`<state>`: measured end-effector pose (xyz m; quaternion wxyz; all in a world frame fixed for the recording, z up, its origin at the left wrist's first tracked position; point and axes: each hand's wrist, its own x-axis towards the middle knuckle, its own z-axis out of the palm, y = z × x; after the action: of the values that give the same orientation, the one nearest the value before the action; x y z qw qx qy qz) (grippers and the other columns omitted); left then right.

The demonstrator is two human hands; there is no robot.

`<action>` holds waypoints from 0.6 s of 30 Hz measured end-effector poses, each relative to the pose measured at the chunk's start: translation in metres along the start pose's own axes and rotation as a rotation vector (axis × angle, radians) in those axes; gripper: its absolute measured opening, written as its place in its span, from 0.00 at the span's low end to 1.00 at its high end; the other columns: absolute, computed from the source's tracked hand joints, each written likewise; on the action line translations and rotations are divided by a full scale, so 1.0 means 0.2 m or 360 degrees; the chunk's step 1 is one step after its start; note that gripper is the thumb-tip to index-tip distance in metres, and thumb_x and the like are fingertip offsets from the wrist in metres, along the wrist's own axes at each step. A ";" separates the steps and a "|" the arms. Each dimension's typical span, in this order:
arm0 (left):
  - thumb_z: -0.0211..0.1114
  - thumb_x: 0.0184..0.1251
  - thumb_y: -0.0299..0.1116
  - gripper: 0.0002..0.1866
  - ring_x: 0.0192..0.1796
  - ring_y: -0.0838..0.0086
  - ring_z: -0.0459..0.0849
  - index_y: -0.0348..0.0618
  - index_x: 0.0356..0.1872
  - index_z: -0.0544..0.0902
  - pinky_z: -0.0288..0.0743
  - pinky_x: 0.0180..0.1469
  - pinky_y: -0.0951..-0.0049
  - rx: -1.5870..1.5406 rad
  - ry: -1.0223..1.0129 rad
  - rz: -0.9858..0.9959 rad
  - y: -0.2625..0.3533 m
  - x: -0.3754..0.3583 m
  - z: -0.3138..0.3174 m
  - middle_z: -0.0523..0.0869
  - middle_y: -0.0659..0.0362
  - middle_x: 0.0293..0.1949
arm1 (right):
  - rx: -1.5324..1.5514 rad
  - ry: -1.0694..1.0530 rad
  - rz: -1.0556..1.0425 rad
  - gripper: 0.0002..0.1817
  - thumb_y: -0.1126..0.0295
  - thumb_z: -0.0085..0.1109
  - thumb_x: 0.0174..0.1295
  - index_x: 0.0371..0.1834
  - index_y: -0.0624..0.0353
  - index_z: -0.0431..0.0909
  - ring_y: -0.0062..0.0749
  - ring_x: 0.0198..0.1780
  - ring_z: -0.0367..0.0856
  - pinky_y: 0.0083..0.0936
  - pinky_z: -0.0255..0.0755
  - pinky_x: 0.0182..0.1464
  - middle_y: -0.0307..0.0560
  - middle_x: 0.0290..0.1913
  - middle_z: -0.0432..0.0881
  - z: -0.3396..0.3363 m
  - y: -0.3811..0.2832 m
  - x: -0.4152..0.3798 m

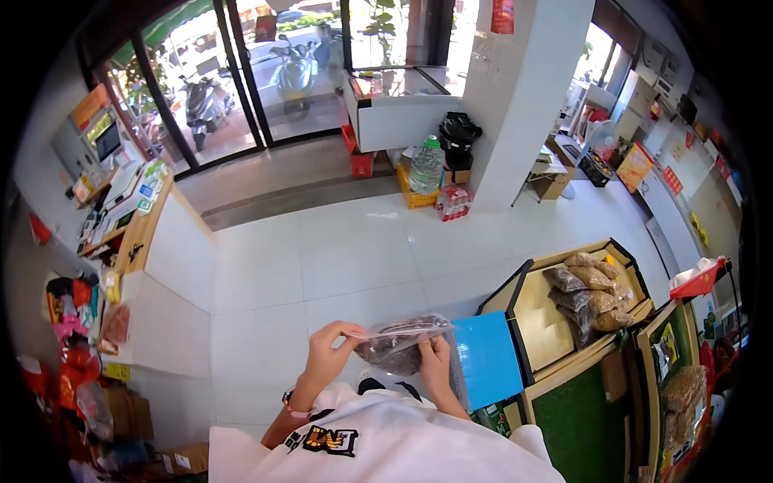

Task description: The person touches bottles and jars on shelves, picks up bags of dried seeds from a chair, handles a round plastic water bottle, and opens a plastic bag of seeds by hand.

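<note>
A clear plastic bag with dark brown contents is held up in front of my body. My left hand pinches its top edge at the left corner. Lower down on the right side, my right hand grips the same bag, fingers closed on the plastic. The bag's upper edge stretches flat between the two hands. Just right of my right hand is a blue box top. Farther right, several filled bags lie piled in a wooden display bin.
At the left stands a counter with papers and a monitor. Ahead are a pillar, a large water bottle and packed red bottles. A green-lined bin is at the lower right. Boxes stand at the lower left.
</note>
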<state>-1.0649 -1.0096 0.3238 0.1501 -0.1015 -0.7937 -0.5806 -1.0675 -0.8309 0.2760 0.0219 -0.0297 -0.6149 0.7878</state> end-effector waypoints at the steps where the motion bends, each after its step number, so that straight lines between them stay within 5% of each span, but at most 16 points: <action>1: 0.60 0.47 0.20 0.04 0.28 0.78 0.78 0.35 0.27 0.78 0.70 0.31 0.82 -0.0044 0.0010 -0.0014 -0.05 0.04 -0.02 0.80 0.57 0.25 | 0.0003 -0.0008 -0.0017 0.14 0.63 0.46 0.60 0.30 0.64 0.72 0.13 0.29 0.65 0.13 0.61 0.31 0.35 0.27 0.74 0.03 0.02 0.05; 9: 0.59 0.48 0.19 0.05 0.28 0.81 0.76 0.34 0.28 0.77 0.69 0.34 0.83 -0.0620 -0.0076 -0.0517 -0.32 0.32 0.04 0.80 0.59 0.26 | -0.0067 0.0140 0.0049 0.14 0.63 0.47 0.59 0.31 0.64 0.72 0.13 0.29 0.65 0.12 0.61 0.31 0.35 0.26 0.74 0.08 0.05 0.31; 18: 0.60 0.49 0.25 0.05 0.25 0.79 0.76 0.34 0.27 0.77 0.68 0.30 0.82 -0.0206 -0.0564 -0.0149 -0.45 0.98 0.35 0.79 0.57 0.23 | 0.0035 0.0577 0.0100 0.12 0.66 0.45 0.60 0.34 0.64 0.72 0.17 0.34 0.69 0.14 0.62 0.38 0.38 0.32 0.76 -0.15 0.11 0.86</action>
<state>-1.2872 -0.9739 0.2932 -0.0259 -0.1746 -0.7726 -0.6098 -1.2374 -0.7959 0.2435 0.1082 -0.1901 -0.5910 0.7765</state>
